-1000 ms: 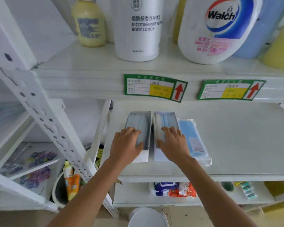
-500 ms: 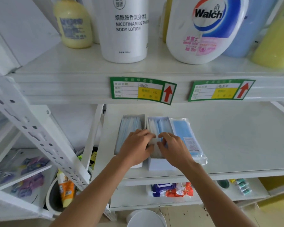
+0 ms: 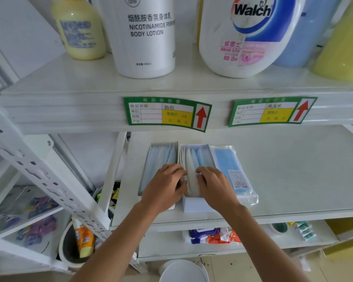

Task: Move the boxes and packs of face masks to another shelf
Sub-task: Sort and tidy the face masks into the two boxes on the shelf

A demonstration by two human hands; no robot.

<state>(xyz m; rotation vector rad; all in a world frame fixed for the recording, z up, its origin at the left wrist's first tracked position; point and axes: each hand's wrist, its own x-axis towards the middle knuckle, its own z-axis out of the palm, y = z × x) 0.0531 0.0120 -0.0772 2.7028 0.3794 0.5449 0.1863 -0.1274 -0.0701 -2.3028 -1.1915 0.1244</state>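
Note:
Two open white boxes of blue face masks stand side by side on the middle shelf: the left box and the right box. A clear plastic pack of blue masks lies flat against the right box's right side. My left hand curls its fingers over the right box's left wall, its palm covering the left box's near end. My right hand has its fingertips curled onto the masks inside the right box. A white mask stands up between the two hands.
The upper shelf carries a body lotion bottle, a Walch jug and yellow and blue bottles. The lower shelf holds wipe packs. A perforated white upright slants at left. A bin sits on the floor.
My left hand has slid right from the left box to the right box's left wall. Both hands have closed in on the right box's masks, fingers curling.

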